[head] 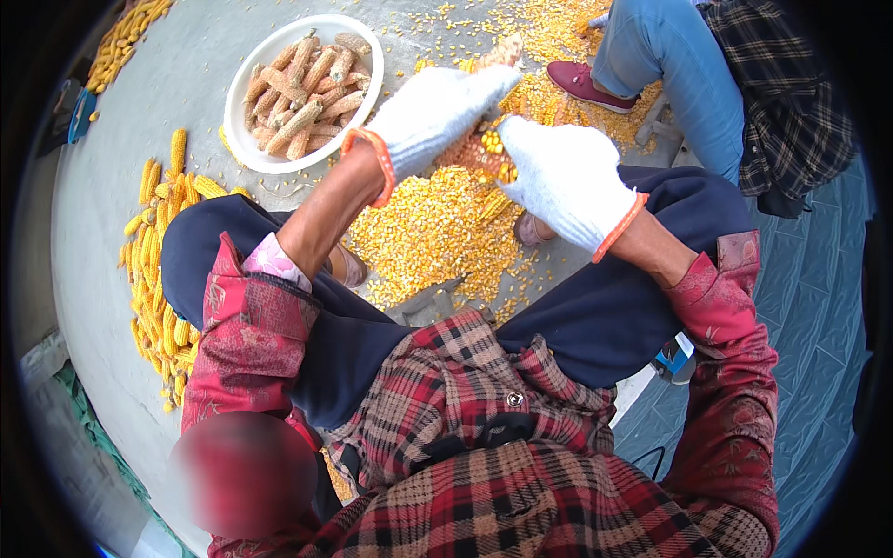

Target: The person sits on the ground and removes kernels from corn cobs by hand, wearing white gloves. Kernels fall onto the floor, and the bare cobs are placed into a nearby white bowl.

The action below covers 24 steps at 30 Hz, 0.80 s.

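Observation:
Both my hands wear white knitted gloves with orange cuffs, above a heap of loose corn kernels [432, 237]. My left hand [446, 115] is closed around a mostly bare corncob [501, 54], whose reddish end sticks out past the fingers. My right hand [565, 178] grips a partly shelled corn cob [492, 150], with some yellow kernels left on it, just right of the left hand. The cobs run close together between the gloves; the fingers hide where they meet or cross.
A white basin [234, 122] of bare cobs stands at upper left. Unshelled corn ears [157, 237] lie piled at left. A co-worker's leg [680, 77] and red shoe [586, 84] are at upper right, beside more kernels. Blue sheeting [802, 293] lies at right.

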Available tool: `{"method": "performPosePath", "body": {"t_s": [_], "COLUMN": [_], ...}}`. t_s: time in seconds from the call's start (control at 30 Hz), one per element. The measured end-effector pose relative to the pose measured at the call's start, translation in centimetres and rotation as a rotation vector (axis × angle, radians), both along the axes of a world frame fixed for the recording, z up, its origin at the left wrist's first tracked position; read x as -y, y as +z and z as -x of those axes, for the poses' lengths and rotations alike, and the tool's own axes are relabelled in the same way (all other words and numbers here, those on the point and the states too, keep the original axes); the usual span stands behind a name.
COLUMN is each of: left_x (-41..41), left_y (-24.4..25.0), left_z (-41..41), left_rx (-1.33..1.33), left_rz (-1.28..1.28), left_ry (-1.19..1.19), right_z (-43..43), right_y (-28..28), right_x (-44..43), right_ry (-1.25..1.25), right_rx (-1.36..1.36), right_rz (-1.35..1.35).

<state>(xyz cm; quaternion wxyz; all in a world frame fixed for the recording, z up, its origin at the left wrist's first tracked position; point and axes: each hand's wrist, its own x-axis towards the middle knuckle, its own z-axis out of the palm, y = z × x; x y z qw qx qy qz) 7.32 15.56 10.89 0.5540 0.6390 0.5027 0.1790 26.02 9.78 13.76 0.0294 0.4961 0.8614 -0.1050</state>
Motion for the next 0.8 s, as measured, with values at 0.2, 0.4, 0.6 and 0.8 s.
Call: {"method": "performPosePath", "body": {"t_s": [0.2,0.4,0.6,0.8], "left_x": [0.6,0.5,2.3,3.8], "left_y": [1.1,1.2,4.9,4.1], "left_z": [1.4,0.9,0.2,-2.1], "left_rx": [-0.114,0.038,-0.01,-0.268], "left_rz": [-0.37,-0.357,-0.409,-0.597], "left_ry": [-0.157,0.056,-0.052,-0.127], "right_z": [-1.1,-1.8,-3.6,-2.9], "right_y": [-0.3,0.0,-4.6,-3.6], "right_x": [-0.5,-1.3,-1.4,-0.8], "right_ry": [-0.144,-0.694,-0.467,-0.294], "right_rx": [-0.204,-1.051,-0.961,-0.71], "right_rz": [0.188,1.333,1.079,0.992]}}
